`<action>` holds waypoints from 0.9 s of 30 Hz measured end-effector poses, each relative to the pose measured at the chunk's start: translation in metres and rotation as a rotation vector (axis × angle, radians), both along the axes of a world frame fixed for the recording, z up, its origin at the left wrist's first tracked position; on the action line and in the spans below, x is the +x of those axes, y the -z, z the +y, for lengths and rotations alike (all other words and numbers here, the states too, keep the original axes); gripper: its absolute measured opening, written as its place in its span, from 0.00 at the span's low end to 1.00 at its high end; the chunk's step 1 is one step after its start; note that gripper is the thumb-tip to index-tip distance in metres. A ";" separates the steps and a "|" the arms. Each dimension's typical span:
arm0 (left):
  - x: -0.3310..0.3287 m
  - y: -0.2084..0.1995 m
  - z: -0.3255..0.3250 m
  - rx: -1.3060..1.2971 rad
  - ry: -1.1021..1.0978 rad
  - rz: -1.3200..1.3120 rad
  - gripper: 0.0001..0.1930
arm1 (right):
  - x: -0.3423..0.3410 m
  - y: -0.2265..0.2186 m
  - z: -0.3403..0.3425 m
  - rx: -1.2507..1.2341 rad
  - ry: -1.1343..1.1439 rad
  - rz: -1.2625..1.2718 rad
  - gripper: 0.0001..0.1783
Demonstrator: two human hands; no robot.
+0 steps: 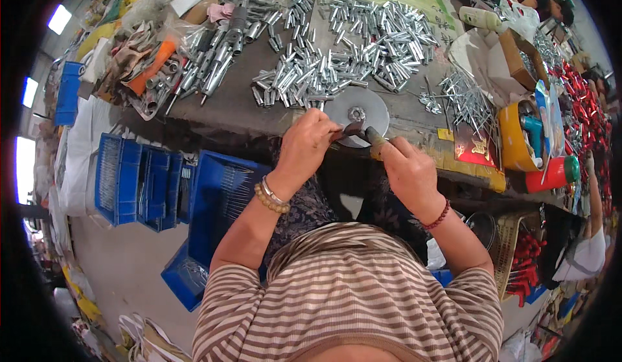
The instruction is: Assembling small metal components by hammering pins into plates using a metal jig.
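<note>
My left hand [310,138] is closed, with thumb and fingers pinched on a small dark piece [352,129] too unclear to name. My right hand [411,173] curls its fingers around a short dark-olive object [374,138], whose far end comes close to the dark piece; I cannot tell if they touch. Both hands are at the near edge of a round grey metal disc [374,106] with a hub in its middle. Just beyond the disc lies a wide heap of short shiny metal tubes [311,77] on the dark workbench [240,106].
Longer metal rods and tools [217,67] lie at the left of the bench. Thin metal pins [470,99] and a yellow container [518,135] stand right. Blue bins [120,180] are low on the left. A red jar [551,174] and another person's arm [594,193] show at far right.
</note>
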State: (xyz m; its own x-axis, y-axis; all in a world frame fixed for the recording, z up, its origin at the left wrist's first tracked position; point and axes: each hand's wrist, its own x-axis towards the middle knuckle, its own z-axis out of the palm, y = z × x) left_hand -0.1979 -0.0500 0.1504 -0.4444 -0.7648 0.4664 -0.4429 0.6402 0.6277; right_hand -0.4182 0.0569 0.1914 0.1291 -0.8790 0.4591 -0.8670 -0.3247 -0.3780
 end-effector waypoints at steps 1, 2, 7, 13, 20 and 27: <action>0.000 0.000 0.000 -0.003 0.005 -0.006 0.06 | 0.000 0.001 0.000 0.073 -0.007 0.043 0.12; 0.002 0.000 0.001 -0.003 0.010 -0.013 0.06 | 0.000 0.001 -0.001 0.075 -0.008 0.043 0.12; 0.003 -0.003 0.001 0.063 0.017 0.005 0.06 | -0.008 -0.008 -0.022 0.129 0.048 -0.267 0.17; 0.003 -0.001 -0.002 0.107 0.031 0.040 0.06 | -0.010 0.000 -0.028 0.001 0.036 0.117 0.19; 0.003 0.002 -0.002 0.089 0.041 0.077 0.05 | -0.027 0.007 -0.033 0.149 0.182 0.189 0.17; 0.007 0.000 -0.002 0.103 0.054 0.052 0.07 | -0.015 -0.015 -0.006 0.097 0.067 -0.152 0.16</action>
State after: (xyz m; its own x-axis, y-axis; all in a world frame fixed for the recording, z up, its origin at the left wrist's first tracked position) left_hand -0.1907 -0.0522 0.1509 -0.4634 -0.7853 0.4106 -0.3744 0.5934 0.7125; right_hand -0.4333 0.0510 0.2066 0.0048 -0.9245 0.3812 -0.8160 -0.2239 -0.5329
